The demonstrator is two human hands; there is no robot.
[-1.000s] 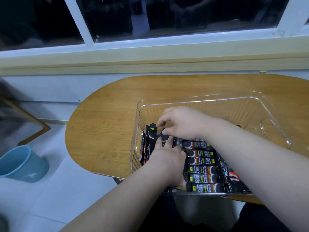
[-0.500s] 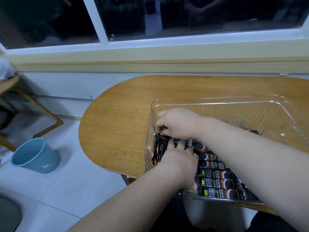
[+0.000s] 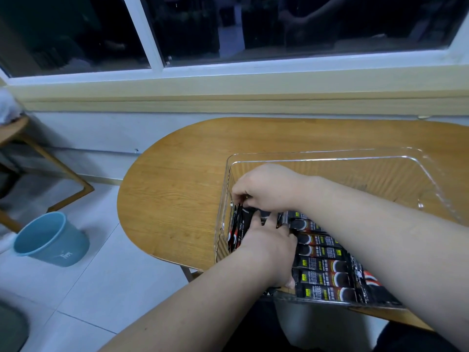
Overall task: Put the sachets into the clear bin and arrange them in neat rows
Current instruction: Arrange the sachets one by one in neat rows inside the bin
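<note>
Fingers [image 3: 237, 198] of the right hand [image 3: 269, 189] pinch a few upright sachets [image 3: 239, 224] at the clear bin's [image 3: 330, 158] left wall.
The left hand [image 3: 269, 242] lies flat beside them, its straight fingers pressing them. One neat row fills the near side of the bin on the table [image 3: 177, 186]. The far half is bare, so the arranging looks partly done.

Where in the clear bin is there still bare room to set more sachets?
The far half of the clear bin, between its far wall and the right hand, looks mostly bare. The table left of it is bare wood. Crowded: the near-left corner, where the left hand presses sachets, and the near rows.
</note>
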